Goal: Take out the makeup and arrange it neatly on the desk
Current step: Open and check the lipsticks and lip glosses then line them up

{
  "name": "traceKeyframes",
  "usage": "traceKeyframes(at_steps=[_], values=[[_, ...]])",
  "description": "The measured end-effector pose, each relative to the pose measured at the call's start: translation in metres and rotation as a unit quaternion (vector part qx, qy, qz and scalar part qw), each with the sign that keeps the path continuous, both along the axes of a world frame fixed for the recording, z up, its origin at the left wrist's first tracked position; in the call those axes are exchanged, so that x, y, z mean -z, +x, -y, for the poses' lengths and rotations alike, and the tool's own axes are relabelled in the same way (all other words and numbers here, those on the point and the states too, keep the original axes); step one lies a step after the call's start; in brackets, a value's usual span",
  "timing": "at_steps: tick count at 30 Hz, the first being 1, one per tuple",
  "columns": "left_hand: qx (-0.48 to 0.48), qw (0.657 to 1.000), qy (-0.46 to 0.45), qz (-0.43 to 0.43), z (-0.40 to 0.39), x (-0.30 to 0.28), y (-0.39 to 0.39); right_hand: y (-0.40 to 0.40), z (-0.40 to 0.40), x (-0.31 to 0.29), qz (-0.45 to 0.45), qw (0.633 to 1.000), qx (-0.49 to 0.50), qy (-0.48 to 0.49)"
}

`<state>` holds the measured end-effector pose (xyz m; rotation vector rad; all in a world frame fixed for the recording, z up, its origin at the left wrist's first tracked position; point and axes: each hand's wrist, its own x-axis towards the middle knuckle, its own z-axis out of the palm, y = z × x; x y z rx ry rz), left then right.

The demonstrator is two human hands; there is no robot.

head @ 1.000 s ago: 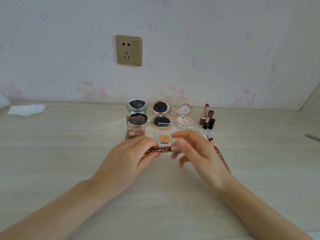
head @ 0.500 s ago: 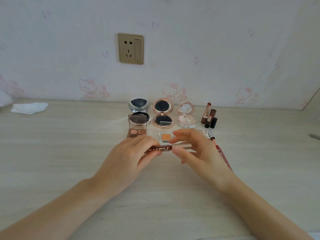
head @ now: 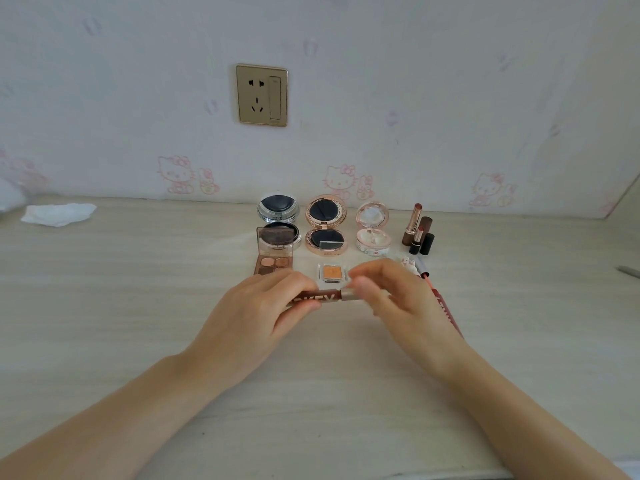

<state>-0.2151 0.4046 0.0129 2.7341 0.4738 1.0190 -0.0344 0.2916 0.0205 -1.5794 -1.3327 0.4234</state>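
Note:
I hold a brown makeup tube point(head: 318, 298) with white letters level above the desk point(head: 138, 306). My left hand point(head: 256, 317) grips its body and my right hand point(head: 398, 299) pinches its metallic end. Behind my hands lie an open eyeshadow palette point(head: 274, 261) and a small orange pan point(head: 332, 273). Along the wall stand three open compacts: silver point(head: 278, 216), rose-gold point(head: 325, 225) and pale pink point(head: 373, 230). Lipsticks point(head: 417, 230) stand at their right. A reddish pencil point(head: 446, 310) lies partly hidden under my right hand.
A crumpled white tissue point(head: 59, 213) lies at the far left of the desk. A gold wall socket point(head: 262, 95) sits above the compacts. A grey pen-like tip point(head: 628, 271) shows at the right edge.
The tube's metallic end showed more half a second ago; now my right fingers are closer to my left hand and cover more of it. Both hands stay at the same place.

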Motion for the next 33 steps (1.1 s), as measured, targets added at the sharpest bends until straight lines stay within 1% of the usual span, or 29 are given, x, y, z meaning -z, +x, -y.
traceKeyframes(at_steps=[4, 7, 12, 15, 18, 20, 26, 30, 33], values=[[0.000, 1.000, 0.003, -0.002, -0.0010, 0.0001, -0.0012, -0.0020, 0.0011, 0.0007, 0.004, 1.000, -0.010, -0.026], [0.000, 1.000, 0.003, 0.001, -0.0026, -0.0002, -0.0020, 0.0001, -0.0009, 0.0033, 0.015, 1.000, -0.022, -0.006], [0.006, 1.000, -0.005, 0.006, -0.0036, 0.0001, -0.0025, 0.0016, -0.0011, 0.0027, -0.048, 0.997, -0.057, -0.002], [0.011, 1.000, 0.001, 0.004, -0.0032, 0.0005, -0.0022, -0.0009, -0.0015, 0.0018, -0.074, 0.996, -0.040, -0.013], [0.011, 1.000, 0.007, 0.000, -0.0031, 0.0010, -0.0025, -0.0024, -0.0003, 0.0022, -0.046, 0.998, -0.028, -0.031], [0.013, 1.000, 0.015, -0.001, -0.0032, 0.0006, -0.0027, -0.0033, 0.0005, 0.0015, -0.028, 0.999, -0.031, -0.025], [0.017, 1.000, 0.006, 0.004, -0.0042, -0.0001, -0.0031, -0.0019, 0.0002, -0.0007, -0.087, 0.995, -0.052, -0.003], [0.022, 1.000, 0.017, 0.000, -0.0035, -0.0001, -0.0019, -0.0028, -0.0001, -0.0005, -0.068, 0.997, -0.034, -0.011], [0.021, 1.000, 0.018, 0.000, -0.0038, 0.0001, -0.0022, -0.0022, -0.0003, 0.0007, -0.067, 0.997, -0.041, -0.002]])
